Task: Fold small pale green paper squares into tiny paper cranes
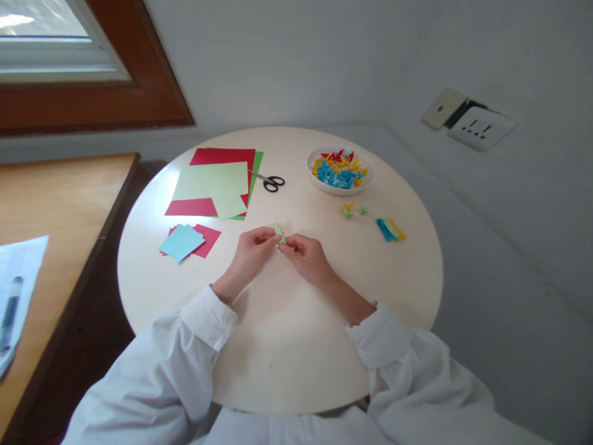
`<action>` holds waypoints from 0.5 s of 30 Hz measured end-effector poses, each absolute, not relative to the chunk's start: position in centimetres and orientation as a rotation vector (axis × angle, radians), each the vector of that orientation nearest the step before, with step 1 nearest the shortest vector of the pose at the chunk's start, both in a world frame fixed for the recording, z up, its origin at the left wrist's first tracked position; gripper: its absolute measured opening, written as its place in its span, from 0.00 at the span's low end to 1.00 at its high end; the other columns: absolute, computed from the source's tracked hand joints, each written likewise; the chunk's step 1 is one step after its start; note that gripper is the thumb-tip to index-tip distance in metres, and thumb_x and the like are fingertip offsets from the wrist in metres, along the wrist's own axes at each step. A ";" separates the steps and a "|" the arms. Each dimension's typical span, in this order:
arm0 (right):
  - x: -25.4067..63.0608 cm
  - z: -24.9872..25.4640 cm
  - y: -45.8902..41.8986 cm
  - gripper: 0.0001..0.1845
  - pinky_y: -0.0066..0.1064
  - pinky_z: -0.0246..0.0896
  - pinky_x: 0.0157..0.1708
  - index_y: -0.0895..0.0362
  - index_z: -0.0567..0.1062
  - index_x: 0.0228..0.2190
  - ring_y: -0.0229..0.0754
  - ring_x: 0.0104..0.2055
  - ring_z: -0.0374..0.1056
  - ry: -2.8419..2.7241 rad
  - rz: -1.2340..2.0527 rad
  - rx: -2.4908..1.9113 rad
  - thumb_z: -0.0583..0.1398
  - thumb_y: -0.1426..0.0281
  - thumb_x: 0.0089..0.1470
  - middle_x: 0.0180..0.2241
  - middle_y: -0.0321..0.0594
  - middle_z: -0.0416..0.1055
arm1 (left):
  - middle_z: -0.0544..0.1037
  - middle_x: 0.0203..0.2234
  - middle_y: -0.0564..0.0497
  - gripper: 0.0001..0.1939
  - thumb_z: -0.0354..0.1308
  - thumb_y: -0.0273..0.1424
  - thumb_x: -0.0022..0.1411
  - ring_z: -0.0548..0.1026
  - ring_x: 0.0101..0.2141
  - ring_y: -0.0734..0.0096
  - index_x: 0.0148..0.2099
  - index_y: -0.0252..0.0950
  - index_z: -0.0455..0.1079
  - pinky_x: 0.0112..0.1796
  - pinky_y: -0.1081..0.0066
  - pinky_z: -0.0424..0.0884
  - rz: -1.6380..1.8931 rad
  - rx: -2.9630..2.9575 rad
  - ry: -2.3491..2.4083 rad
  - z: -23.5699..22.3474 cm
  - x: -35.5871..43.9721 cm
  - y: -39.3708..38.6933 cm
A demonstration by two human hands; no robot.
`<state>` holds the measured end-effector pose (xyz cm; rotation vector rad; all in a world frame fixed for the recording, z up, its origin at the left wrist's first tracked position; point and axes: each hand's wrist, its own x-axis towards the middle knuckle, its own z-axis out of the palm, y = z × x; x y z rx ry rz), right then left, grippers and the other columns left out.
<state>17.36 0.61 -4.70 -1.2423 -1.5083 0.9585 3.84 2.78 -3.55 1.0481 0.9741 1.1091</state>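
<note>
On my head feed I have both hands together over the round table (287, 364), with the folded green paper (280, 233) pinched between them. My left hand (256, 246) has its thumb and fingers closed on the left side of it; my right hand (308, 254) grips its lower right part, fingertips nearly meeting the left ones. Neither grip is open beyond the thin paper, though I can't make out each fold under the fingers. Beyond the grip and to its left I see the large paper sheets (208, 182), pale green over red and brighter green, with the black-handled scissors (273, 183) lying at their right edge, blades on the paper. Nearer, left of my left hand, sits a loose pile of small paper squares (183, 242), light blue on top of red. Beyond the grip to the right, the white bowl (340, 190) holds folded red, yellow and blue paper pieces (341, 176). Between that bowl and my right hand's side, I have a few small folded pieces (348, 213), green and yellow, on the tabletop, and farther right, the blue, green and yellow paper slips (390, 229) overlap in a little stack.
</note>
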 end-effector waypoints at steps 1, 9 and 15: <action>17.3 -4.7 0.6 0.09 0.27 0.54 0.26 0.58 0.71 0.23 0.35 0.25 0.61 -1.504 0.967 -1.246 0.57 0.65 0.47 0.22 0.35 0.68 | 0.74 0.21 0.53 0.08 0.65 0.31 0.44 0.69 0.23 0.77 0.27 0.32 0.73 0.27 0.75 0.62 1.113 1.038 0.989 -3.6 3.9 2.8; 17.3 -4.8 0.7 0.11 0.26 0.51 0.23 0.57 0.68 0.18 0.33 0.22 0.56 -1.480 0.962 -1.284 0.59 0.66 0.46 0.18 0.32 0.65 | 0.72 0.21 0.55 0.07 0.64 0.29 0.45 0.70 0.23 0.78 0.27 0.33 0.69 0.27 0.76 0.63 1.130 1.059 0.980 -3.7 4.2 2.6; 17.3 -4.9 0.8 0.09 0.27 0.56 0.27 0.58 0.71 0.20 0.35 0.24 0.62 -1.469 1.000 -1.243 0.58 0.66 0.47 0.21 0.35 0.70 | 0.73 0.18 0.54 0.08 0.63 0.30 0.45 0.71 0.22 0.76 0.27 0.33 0.68 0.27 0.75 0.65 1.151 1.045 0.947 -3.2 4.3 2.4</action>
